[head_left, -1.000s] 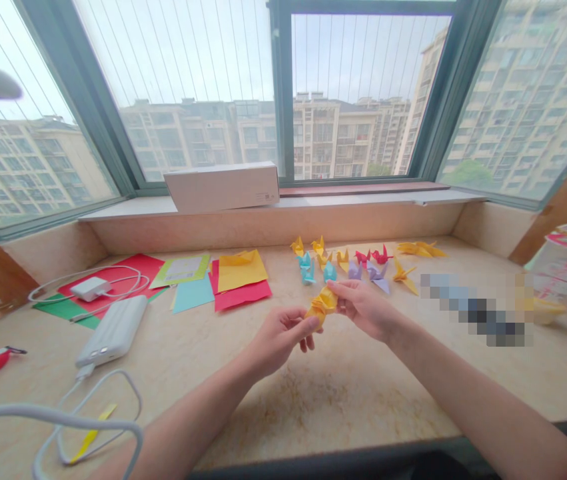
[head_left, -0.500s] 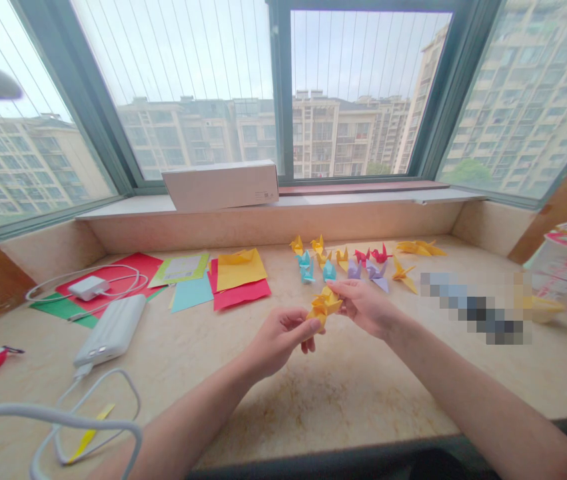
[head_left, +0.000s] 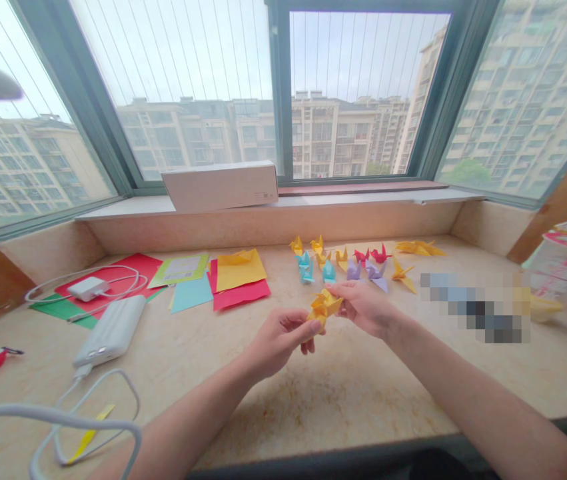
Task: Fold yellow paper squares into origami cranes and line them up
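Observation:
Between my two hands, above the counter, is a yellow folded-paper piece (head_left: 324, 305) with several creased flaps. My left hand (head_left: 288, 335) pinches its lower left side between thumb and fingers. On its upper right side, my right hand (head_left: 362, 303) pinches an edge with the fingertips. Just beyond stand several small origami cranes in rows: a light blue crane (head_left: 329, 270), a purple crane (head_left: 376, 272), a red crane (head_left: 379, 253) and a yellow crane (head_left: 317, 243) among them. Another yellow crane (head_left: 403, 274) lies to the right of the rows.
Coloured paper sheets (head_left: 240, 272) lie left of the cranes. A white power bank (head_left: 112, 328), a charger (head_left: 88, 288) and looped cables sit further left. At right stands a clear plastic cup (head_left: 566, 267). A white box (head_left: 223, 187) rests on the sill.
Hardly anything differs. Both hands keep their pinch on the yellow paper piece in nearly the same place.

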The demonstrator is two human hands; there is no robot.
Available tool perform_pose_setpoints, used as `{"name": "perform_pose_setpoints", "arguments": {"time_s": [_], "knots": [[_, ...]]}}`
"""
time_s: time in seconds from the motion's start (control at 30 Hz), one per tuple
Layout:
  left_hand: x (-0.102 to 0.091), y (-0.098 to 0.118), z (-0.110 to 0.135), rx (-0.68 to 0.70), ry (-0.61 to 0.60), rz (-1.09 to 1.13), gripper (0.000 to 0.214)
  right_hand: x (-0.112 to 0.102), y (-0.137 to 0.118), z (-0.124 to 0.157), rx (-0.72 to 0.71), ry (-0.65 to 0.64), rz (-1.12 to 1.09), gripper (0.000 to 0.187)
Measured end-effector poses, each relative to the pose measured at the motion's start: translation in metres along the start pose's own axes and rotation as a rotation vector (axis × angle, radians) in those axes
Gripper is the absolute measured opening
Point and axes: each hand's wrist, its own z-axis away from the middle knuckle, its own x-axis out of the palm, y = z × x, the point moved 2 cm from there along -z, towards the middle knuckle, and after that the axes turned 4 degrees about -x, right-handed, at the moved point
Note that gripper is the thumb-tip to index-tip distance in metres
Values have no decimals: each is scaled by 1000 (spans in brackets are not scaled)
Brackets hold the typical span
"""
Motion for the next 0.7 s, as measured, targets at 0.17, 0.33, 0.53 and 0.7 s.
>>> {"name": "perform_pose_setpoints", "arguments": {"time_s": [0.17, 0.33, 0.53, 0.7], "knots": [[-5, -4, -4, 5, 136, 27, 37, -5, -4, -2, -21, 131, 143, 38], [-9, -5, -7, 0, 259, 54, 37, 6, -15, 4, -336, 218, 430, 29], [-6, -7, -8, -13, 181, 41, 40, 22, -15, 12, -471, 136, 541, 16], [-16, -7, -7, 71, 389, -159, 39, 17, -15, 10, -483, 125, 549, 17]]}}
